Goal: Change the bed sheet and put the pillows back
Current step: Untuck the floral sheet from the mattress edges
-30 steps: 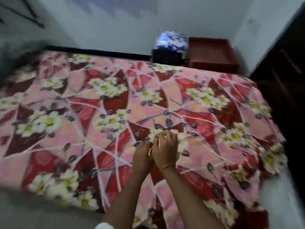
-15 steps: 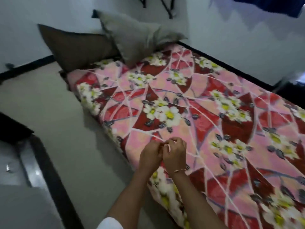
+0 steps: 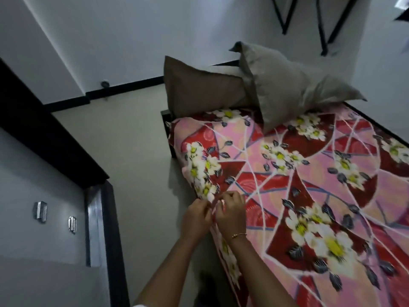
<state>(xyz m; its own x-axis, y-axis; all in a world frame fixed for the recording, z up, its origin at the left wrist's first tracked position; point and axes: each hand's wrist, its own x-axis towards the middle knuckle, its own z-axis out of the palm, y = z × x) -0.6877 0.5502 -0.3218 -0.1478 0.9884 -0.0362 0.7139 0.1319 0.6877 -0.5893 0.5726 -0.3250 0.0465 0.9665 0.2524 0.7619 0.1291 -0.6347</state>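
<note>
The bed (image 3: 168,120) stands on a pale floor (image 3: 137,156), its dark frame showing at the near head corner. A pink and red bed sheet (image 3: 309,196) with white flowers covers it, hanging over the side edge. Two pillows lie at the head: a brown pillow (image 3: 199,94) and a grey pillow (image 3: 285,85) leaning partly over it.

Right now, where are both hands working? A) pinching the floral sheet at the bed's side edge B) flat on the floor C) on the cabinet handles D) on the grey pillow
A: the left hand and right hand meet at the edge of the floral sheet, fingers pinched on the fabric, well short of the grey pillow.
</note>
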